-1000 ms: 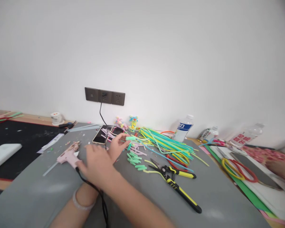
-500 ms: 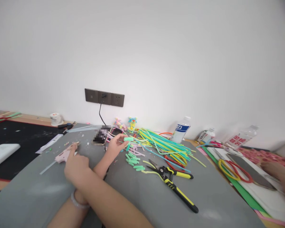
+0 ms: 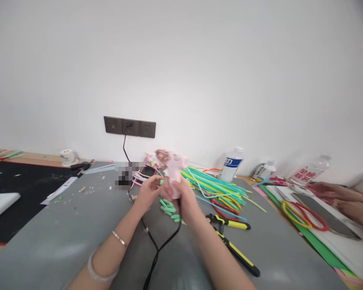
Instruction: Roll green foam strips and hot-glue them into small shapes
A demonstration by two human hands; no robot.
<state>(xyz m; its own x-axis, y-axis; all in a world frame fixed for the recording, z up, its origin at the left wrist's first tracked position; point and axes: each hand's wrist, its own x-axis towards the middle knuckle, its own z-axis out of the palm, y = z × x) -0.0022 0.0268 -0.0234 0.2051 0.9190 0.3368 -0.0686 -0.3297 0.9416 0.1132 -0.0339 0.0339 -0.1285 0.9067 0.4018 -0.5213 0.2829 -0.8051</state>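
My right hand (image 3: pixel 184 199) is closed round the grip of a pink glue gun (image 3: pixel 173 167), held upright above the grey mat (image 3: pixel 63 241); its black cord (image 3: pixel 160 249) hangs down toward me. My left hand (image 3: pixel 149 189) sits just left of the gun, fingers pinched on a small green strip piece (image 3: pixel 161 182) near the nozzle. Several short green pieces (image 3: pixel 169 207) lie on the mat under my hands. A pile of long coloured strips (image 3: pixel 214 183) lies to the right.
Yellow-and-black pliers (image 3: pixel 232 245) lie right of my arm. A phone (image 3: pixel 127 177) and wall socket (image 3: pixel 129 127) are behind. Water bottles (image 3: pixel 231 163) stand at the wall. Another person's hands (image 3: pixel 345 199) work at the right by red and yellow loops (image 3: pixel 302 215).
My right hand reached left to the glue gun lying on the mat, picked it up and brought it to the centre next to my left hand's green piece.
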